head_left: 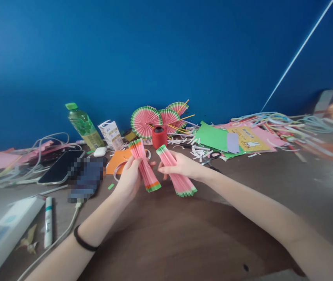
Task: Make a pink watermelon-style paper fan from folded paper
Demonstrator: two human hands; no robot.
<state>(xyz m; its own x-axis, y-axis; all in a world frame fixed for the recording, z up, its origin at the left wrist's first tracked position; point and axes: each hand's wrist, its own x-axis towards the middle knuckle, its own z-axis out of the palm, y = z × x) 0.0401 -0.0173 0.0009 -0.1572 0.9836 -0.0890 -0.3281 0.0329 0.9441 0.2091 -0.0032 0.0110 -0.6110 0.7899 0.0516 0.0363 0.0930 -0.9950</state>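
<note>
My left hand [131, 171] grips a pleated paper strip [146, 171], pink with orange and green bands at its ends. A second pleated paper strip [180, 178], pink with green and white ends, is held around its middle by my right hand [175, 164]. Both strips are pinched narrow in the middle and flare at the ends. They are apart, side by side above the table. Just behind them stands a red thread spool [159, 137]. Farther back, finished round pleated fans [146, 121] in pink and green lean near the wall, some with yellow sticks.
At left are a green-capped bottle [84, 127], a small carton [111, 134], a white earbud case [100, 152], two phones [62, 167], cables, a marker [48, 222] and a white box [11, 230]. Scissors [211, 158], paper scraps and green paper sheets [211, 136] lie at right.
</note>
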